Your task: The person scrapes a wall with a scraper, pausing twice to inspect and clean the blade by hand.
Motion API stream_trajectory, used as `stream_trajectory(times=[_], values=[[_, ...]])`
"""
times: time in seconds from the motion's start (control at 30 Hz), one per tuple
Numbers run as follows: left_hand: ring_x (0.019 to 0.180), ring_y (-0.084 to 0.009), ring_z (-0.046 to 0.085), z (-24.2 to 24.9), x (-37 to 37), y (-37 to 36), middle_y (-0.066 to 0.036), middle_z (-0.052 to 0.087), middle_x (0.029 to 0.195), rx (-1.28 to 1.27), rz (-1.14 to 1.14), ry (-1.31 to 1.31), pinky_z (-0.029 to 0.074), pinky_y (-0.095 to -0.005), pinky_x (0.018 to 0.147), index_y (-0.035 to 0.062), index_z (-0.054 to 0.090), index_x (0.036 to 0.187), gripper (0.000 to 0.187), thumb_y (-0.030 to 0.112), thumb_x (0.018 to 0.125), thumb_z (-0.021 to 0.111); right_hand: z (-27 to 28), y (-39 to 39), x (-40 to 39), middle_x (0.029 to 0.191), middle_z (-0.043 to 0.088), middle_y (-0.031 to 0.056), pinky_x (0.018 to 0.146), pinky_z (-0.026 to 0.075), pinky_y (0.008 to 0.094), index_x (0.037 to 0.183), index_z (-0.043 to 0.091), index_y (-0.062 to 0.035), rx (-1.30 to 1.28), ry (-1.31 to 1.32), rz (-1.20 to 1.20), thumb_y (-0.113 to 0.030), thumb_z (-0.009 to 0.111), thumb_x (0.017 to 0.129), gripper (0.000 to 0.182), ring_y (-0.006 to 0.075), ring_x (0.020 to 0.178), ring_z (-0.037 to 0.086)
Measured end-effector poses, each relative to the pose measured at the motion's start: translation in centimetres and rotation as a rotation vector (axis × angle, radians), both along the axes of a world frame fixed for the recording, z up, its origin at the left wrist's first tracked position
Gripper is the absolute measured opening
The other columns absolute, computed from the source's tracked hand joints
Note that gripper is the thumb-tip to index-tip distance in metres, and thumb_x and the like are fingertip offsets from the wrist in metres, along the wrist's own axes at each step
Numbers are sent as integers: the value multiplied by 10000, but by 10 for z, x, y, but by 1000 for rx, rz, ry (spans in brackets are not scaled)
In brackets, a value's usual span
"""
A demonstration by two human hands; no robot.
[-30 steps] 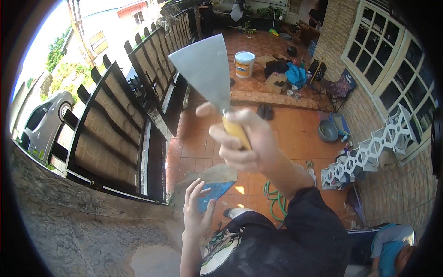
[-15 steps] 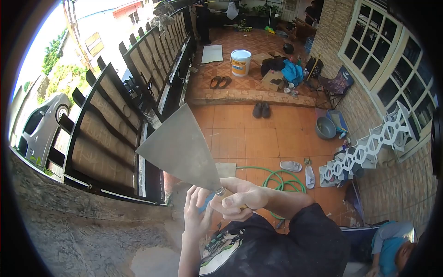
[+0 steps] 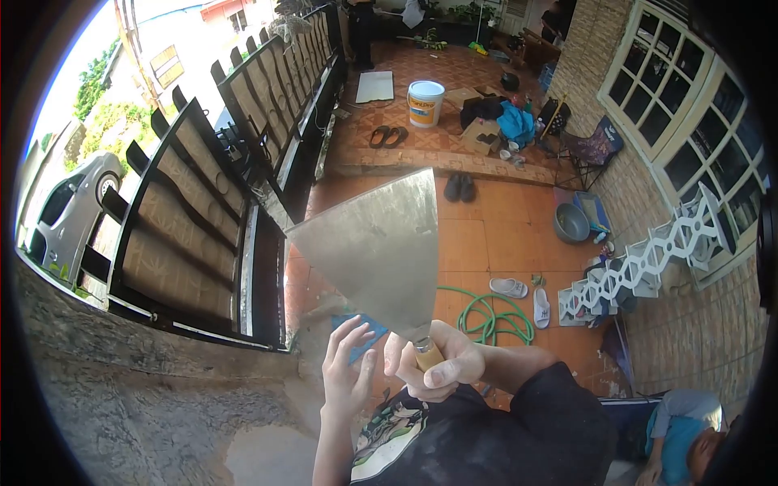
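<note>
A putty knife (image 3: 373, 251) with a broad, dull metal blade and a short wooden handle is raised in front of me, blade upward. My right hand (image 3: 438, 364) wraps around the handle, thumb across it. Just to the left, my left hand (image 3: 347, 374) is apart from the tool, its fingers spread and holding nothing. Behind those fingers lies something blue (image 3: 356, 330), partly hidden by the hand. The blade covers part of the tiled floor (image 3: 462, 243).
A green hose (image 3: 496, 320) coils near white slippers (image 3: 541, 308). A paint bucket (image 3: 425, 104) stands on the raised step. At left is a metal gate (image 3: 182, 219); at right, a white folding rack (image 3: 648, 263). Another person (image 3: 681, 437) is at lower right.
The putty knife has swung to the right and turned more upright in my right hand. My left hand, earlier close against the handle, is now apart with fingers spread.
</note>
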State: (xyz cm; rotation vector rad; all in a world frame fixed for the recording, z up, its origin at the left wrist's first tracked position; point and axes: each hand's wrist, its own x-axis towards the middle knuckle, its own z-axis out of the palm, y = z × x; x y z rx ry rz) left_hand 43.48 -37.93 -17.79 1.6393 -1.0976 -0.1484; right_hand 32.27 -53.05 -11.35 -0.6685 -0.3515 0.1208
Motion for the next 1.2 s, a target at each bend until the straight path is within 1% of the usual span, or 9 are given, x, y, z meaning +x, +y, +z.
stream_trajectory(times=[0.4, 0.47, 0.67, 0.9, 1.03, 1.07, 1.13, 1.17, 1.2], values=[[965, -278, 642, 4, 0, 11, -194, 511, 1230, -4, 67, -13, 517, -364, 812, -30, 549, 1167, 341, 11, 832, 596, -8, 3, 14, 548, 398, -3, 340, 265, 199, 1152, 439, 88, -55, -8, 55, -146, 579, 886, 381, 43, 375, 342], [962, -275, 644, 3, 1, 15, -195, 514, 1226, -8, 87, -9, 517, -362, 810, -31, 551, 1163, 335, 10, 834, 594, -9, 5, 17, 562, 396, -10, 333, 282, 182, 1116, 432, 34, -96, -57, 74, -158, 532, 924, 289, 32, 374, 357], [953, -268, 648, -2, 1, 20, -187, 531, 1194, -59, 132, 47, 512, -359, 805, -32, 558, 1136, 303, 5, 836, 584, -6, 5, 21, 584, 408, -10, 342, 287, 183, 1117, 428, 28, -98, -93, 114, -165, 551, 914, 306, 32, 381, 362], [906, -269, 634, 0, -1, 14, -178, 557, 1126, -43, 108, -2, 504, -359, 789, -28, 556, 1120, 286, 2, 837, 571, -13, 5, 18, 588, 404, -18, 345, 284, 184, 1095, 429, 17, -159, -133, 87, -171, 562, 900, 301, 29, 383, 358], [903, -269, 620, -4, 0, 15, -173, 567, 1093, -62, 117, -23, 496, -360, 788, -24, 558, 1102, 277, 0, 827, 579, -17, 5, 16, 599, 409, -17, 348, 273, 183, 1121, 425, 15, -157, -89, 92, -164, 531, 911, 296, 28, 386, 349], [903, -269, 620, -7, 0, 17, -173, 567, 1093, -63, 137, -20, 496, -360, 788, -24, 558, 1102, 277, 0, 827, 579, -18, 6, 18, 604, 411, -17, 352, 272, 184, 1142, 422, 14, -167, -64, 105, -163, 519, 917, 303, 27, 390, 347], [938, -268, 610, -16, 1, 28, -176, 578, 1078, -170, 250, 32, 487, -356, 802, -32, 557, 1088, 272, 9, 821, 593, -20, 11, 24, 603, 403, -19, 357, 271, 186, 1174, 411, 12, -176, -3, 195, -165, 502, 927, 317, 27, 395, 339], [855, -270, 593, -19, 1, 40, -187, 536, 1054, -213, 355, -73, 486, -353, 741, -39, 516, 1106, 301, 19, 820, 590, -22, 17, 31, 602, 395, -22, 362, 269, 188, 1206, 400, 10, -187, 49, 267, -167, 485, 938, 332, 27, 400, 332], [855, -270, 593, -15, -1, 47, -187, 536, 1054, -206, 455, -84, 486, -353, 741, -39, 516, 1106, 301, 19, 820, 590, -29, 28, 38, 602, 395, -22, 362, 269, 188, 1206, 400, 10, -187, 40, 368, -167, 485, 938, 332, 27, 400, 332]])
